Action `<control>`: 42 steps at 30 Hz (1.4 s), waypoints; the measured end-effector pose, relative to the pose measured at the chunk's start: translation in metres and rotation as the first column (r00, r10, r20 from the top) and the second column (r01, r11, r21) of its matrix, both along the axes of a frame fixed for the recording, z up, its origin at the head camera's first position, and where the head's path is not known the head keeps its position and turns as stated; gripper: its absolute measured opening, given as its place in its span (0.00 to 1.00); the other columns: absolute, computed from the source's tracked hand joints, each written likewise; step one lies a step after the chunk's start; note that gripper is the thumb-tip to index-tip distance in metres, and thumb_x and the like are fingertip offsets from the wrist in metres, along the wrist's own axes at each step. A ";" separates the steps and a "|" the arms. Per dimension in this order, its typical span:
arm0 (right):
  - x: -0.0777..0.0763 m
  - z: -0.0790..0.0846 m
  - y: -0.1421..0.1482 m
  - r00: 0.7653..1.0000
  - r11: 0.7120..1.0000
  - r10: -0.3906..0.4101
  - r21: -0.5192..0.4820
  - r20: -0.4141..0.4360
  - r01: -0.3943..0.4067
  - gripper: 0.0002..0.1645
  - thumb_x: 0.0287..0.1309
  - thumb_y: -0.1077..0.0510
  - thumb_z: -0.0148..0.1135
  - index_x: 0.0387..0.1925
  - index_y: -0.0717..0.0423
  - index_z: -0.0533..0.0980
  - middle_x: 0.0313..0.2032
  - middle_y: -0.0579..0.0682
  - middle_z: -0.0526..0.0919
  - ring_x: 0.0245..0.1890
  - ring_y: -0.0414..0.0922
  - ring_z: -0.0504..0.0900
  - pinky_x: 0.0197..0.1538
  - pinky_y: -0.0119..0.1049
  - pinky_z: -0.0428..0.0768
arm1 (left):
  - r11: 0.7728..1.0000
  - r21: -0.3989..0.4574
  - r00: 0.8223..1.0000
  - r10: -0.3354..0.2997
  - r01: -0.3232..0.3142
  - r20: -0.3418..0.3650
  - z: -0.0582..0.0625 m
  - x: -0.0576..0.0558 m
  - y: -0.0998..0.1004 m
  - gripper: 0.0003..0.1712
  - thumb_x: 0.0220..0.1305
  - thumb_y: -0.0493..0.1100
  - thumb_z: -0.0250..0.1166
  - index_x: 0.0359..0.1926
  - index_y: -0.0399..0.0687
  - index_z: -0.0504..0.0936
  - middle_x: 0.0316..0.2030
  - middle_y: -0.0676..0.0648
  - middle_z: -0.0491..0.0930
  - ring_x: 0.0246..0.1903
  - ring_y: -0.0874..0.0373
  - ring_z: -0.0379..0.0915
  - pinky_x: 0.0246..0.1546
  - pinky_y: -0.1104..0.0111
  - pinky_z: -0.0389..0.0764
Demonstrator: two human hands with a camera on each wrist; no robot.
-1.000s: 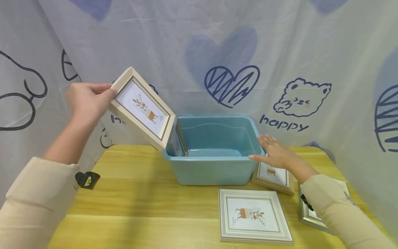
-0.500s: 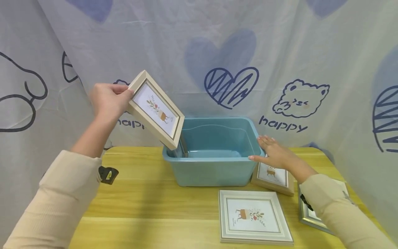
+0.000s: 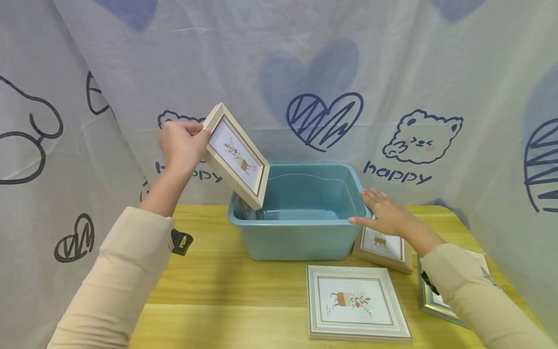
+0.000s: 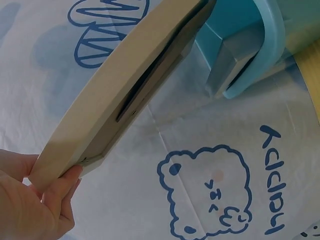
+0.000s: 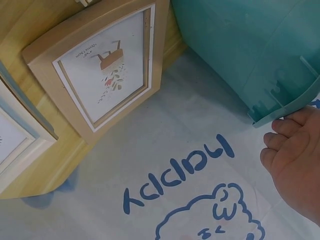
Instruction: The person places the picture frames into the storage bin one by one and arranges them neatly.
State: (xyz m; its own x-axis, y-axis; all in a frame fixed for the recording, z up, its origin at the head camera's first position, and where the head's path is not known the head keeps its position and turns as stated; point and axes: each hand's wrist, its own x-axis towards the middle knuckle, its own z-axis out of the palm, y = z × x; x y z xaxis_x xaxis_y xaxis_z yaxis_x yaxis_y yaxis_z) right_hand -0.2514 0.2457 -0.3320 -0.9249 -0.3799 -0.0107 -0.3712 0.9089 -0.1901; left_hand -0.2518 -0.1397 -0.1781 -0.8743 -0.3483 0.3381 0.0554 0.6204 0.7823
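Observation:
My left hand (image 3: 184, 145) pinches the upper left corner of a cream picture frame (image 3: 263, 182), thumb on one side and fingers behind. The frame hangs tilted above the left part of a blue plastic bin (image 3: 301, 242), its lower corner over the opening. From the left wrist I see its back and the thick cream edge (image 4: 100, 100). Another, silvery frame (image 4: 235, 60) stands inside the bin against its left wall, mostly hidden in the head view. My right hand (image 3: 385, 213) rests on the bin's right rim with its fingers extended.
A white frame (image 3: 314, 310) lies face up in front of the bin on the wooden table (image 3: 196, 281). A tan frame (image 5: 75, 75) lies right of the bin, partly under my right hand. Farther right, a silver-gold frame (image 3: 440, 305) is partly covered by my sleeve. A printed curtain (image 3: 244, 58) hangs behind.
My left hand has carried the cream frame rightward and slightly down, from beside the bin's left edge to over its opening. My right hand has stayed on the rim.

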 end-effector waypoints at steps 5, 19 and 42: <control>0.000 -0.001 0.001 1.000 1.000 0.002 0.006 -0.008 -0.002 0.54 0.59 0.31 0.47 0.68 0.71 0.49 0.69 0.68 0.48 0.70 0.65 0.45 0.71 0.57 0.45 | 1.000 -0.008 0.999 -0.013 0.013 -0.032 -0.008 -0.006 0.012 0.17 0.61 0.38 0.59 0.50 0.36 0.79 0.49 0.35 0.80 0.45 0.46 0.81 0.42 0.63 0.83; -0.001 -0.001 0.001 1.000 1.000 0.006 -0.005 -0.006 -0.006 0.55 0.59 0.30 0.45 0.68 0.70 0.49 0.70 0.67 0.47 0.70 0.65 0.44 0.71 0.57 0.45 | 0.999 -0.042 0.999 -0.031 0.030 -0.027 -0.042 -0.020 0.032 0.17 0.61 0.37 0.59 0.51 0.35 0.78 0.51 0.36 0.78 0.47 0.46 0.80 0.41 0.65 0.83; 0.001 -0.001 0.000 1.000 1.000 -0.011 -0.026 0.005 0.011 0.55 0.59 0.30 0.46 0.68 0.69 0.48 0.70 0.67 0.46 0.70 0.65 0.44 0.70 0.58 0.45 | 0.991 -0.100 0.975 -0.104 0.085 -0.196 -0.105 -0.022 0.049 0.16 0.58 0.35 0.62 0.47 0.31 0.80 0.41 0.32 0.79 0.43 0.42 0.76 0.43 0.61 0.81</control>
State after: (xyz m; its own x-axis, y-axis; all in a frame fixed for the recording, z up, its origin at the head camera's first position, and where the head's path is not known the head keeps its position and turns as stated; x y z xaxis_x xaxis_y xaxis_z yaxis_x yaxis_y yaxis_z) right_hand -0.2505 0.2461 -0.3329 -0.9291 -0.3699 -0.0054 -0.3601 0.9077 -0.2155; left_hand -0.2736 -0.0906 -0.2831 -0.8128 -0.2272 0.5364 0.2673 0.6727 0.6900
